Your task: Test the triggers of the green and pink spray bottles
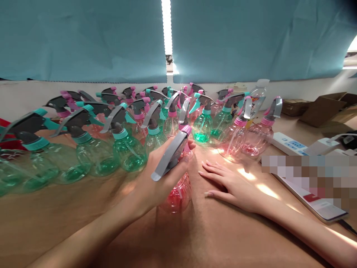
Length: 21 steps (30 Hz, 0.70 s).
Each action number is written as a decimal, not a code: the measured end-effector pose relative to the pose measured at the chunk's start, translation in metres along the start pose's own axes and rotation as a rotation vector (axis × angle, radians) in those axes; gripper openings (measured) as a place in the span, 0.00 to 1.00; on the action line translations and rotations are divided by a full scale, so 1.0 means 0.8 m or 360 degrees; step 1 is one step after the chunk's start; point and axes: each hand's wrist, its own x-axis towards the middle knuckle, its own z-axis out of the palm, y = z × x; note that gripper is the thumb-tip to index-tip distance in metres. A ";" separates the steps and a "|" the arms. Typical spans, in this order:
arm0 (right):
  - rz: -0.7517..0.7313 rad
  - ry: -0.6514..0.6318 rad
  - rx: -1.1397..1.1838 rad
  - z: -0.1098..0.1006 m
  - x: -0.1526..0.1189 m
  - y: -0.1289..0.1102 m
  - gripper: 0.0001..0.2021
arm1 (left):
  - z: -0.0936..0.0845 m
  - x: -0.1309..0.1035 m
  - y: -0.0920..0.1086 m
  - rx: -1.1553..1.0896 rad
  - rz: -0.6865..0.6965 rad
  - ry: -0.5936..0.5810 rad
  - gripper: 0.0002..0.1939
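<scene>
My left hand (164, 167) is wrapped round the neck and trigger head of a pink spray bottle (175, 199), which stands on the brown table (217, 238). The grey lever of its head slants over my fingers, and its pink nozzle points away from me. My right hand (228, 182) lies flat on the table to the right of that bottle, fingers stretched out and holding nothing. Beyond both hands, green spray bottles (128, 154) and pink spray bottles (235, 137) stand close together.
At the right lie a white power strip (290, 143) with plugs and a phone (326, 208), partly blurred out. Open cardboard boxes (323, 111) sit behind them. A clear plastic bottle (259, 93) rises behind the pink bottles. Blue-green cloth (83, 41) hangs at the back.
</scene>
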 end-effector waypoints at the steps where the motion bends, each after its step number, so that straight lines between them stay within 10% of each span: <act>1: 0.0001 0.0001 0.0000 0.000 0.000 0.000 0.32 | 0.000 0.000 0.001 0.0008 -0.0009 -0.0002 0.16; 21: -0.0046 0.0051 -0.0026 0.002 0.000 0.002 0.31 | -0.002 0.002 0.001 0.0010 -0.0004 -0.0009 0.03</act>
